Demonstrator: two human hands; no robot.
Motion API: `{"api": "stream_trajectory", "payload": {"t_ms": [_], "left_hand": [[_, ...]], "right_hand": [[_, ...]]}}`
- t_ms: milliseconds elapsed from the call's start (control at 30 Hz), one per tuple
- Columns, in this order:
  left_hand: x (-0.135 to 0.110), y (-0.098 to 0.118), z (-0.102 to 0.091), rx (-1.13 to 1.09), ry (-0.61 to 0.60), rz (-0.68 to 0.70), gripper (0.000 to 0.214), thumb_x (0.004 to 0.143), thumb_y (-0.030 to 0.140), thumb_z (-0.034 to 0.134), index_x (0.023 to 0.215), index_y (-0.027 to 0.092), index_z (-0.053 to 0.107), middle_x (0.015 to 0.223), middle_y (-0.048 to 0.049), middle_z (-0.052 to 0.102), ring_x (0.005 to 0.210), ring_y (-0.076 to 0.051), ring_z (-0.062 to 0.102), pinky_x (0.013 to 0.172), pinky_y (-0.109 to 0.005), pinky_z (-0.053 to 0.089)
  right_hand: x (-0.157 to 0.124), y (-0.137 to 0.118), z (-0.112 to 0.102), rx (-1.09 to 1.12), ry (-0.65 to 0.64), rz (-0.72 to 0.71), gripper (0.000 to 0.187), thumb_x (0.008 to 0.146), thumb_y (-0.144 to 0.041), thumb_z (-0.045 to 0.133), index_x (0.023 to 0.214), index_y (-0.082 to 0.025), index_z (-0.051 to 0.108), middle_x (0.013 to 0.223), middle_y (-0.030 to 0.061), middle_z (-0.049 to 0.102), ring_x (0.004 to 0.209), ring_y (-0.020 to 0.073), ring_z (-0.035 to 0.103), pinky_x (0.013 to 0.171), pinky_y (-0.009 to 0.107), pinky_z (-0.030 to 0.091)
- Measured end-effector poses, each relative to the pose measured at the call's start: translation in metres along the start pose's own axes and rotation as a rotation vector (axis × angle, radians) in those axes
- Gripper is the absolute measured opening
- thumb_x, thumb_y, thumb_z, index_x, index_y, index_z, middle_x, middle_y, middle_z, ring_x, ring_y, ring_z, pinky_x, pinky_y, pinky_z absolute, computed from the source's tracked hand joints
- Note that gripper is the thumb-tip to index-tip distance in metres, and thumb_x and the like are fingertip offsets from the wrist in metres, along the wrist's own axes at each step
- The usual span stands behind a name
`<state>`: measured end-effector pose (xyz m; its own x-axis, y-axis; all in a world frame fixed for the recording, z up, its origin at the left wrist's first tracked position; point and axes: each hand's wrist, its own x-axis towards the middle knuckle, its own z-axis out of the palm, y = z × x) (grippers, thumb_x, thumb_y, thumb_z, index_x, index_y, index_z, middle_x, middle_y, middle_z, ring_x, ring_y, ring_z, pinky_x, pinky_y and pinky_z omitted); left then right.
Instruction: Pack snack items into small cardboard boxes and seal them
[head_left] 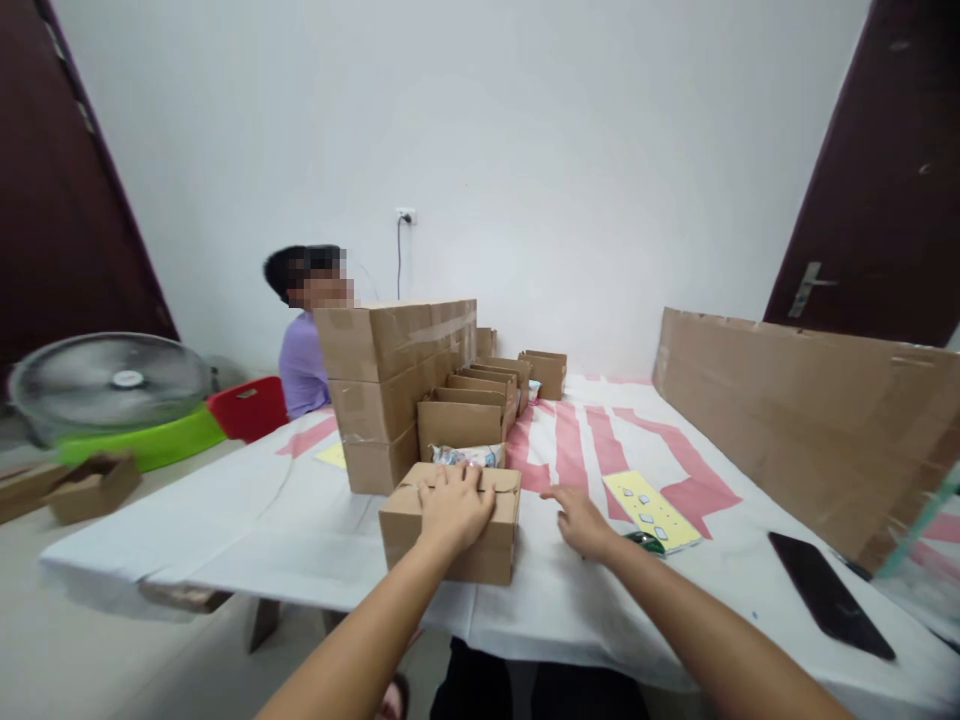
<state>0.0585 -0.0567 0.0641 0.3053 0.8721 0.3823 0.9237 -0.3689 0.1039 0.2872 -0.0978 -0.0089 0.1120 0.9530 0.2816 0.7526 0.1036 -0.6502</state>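
A closed brown cardboard box (480, 556) sits at the near edge of the table. My left hand (454, 508) lies flat on its lid with the fingers spread. Right of the box, just above the tablecloth, my right hand (579, 522) has its index finger stretched out and the others partly curled; nothing shows in it. Behind the closed box stands an open box (460, 424) with a printed white packet (469, 456) at its front. A green and black object (645, 542), partly hidden by my right forearm, lies beside a yellow printed sheet (651, 510).
Stacked cartons (375, 400) form a wall at left, with a row of open boxes (517, 375) beside it. A cardboard panel (795, 420) and a black phone (831, 594) are at right. Across the table sits a person in purple (301, 365). A fan (112, 380) stands far left.
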Motion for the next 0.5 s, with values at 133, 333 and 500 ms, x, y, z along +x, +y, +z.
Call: {"api": "stream_trajectory", "payload": {"t_ms": [133,333,500], "left_hand": [[-0.001,0.0,-0.004,-0.003,-0.01,-0.005,0.049,0.088,0.045,0.031,0.124,0.021,0.054,0.137,-0.0138,0.048,0.125,-0.038,0.039,0.099,-0.062,0.023],[0.003,0.0,-0.004,-0.022,-0.04,-0.008,0.05,0.086,0.043,0.036,0.126,0.02,0.055,0.139,-0.0142,0.049,0.129,-0.04,0.037,0.1,-0.064,0.022],[0.004,-0.01,0.001,-0.179,0.082,0.035,0.045,0.082,0.041,0.044,0.12,0.022,0.059,0.138,-0.012,0.049,0.129,-0.04,0.038,0.103,-0.062,0.026]], "right_hand": [[-0.041,0.041,-0.071,-0.291,-0.184,0.064,0.049,0.059,0.001,0.053,0.102,-0.017,0.067,0.107,0.0128,0.067,0.107,0.0316,0.054,0.093,0.044,0.037],[-0.066,0.077,-0.089,-0.559,-0.253,-0.013,0.037,0.066,-0.01,0.053,0.101,-0.019,0.06,0.106,0.0098,0.061,0.097,0.0259,0.055,0.083,0.037,0.04],[0.01,0.08,-0.109,-0.335,-0.111,0.118,0.033,0.081,-0.028,0.051,0.114,-0.027,0.05,0.101,0.0036,0.065,0.087,0.0199,0.062,0.073,0.029,0.043]]}}
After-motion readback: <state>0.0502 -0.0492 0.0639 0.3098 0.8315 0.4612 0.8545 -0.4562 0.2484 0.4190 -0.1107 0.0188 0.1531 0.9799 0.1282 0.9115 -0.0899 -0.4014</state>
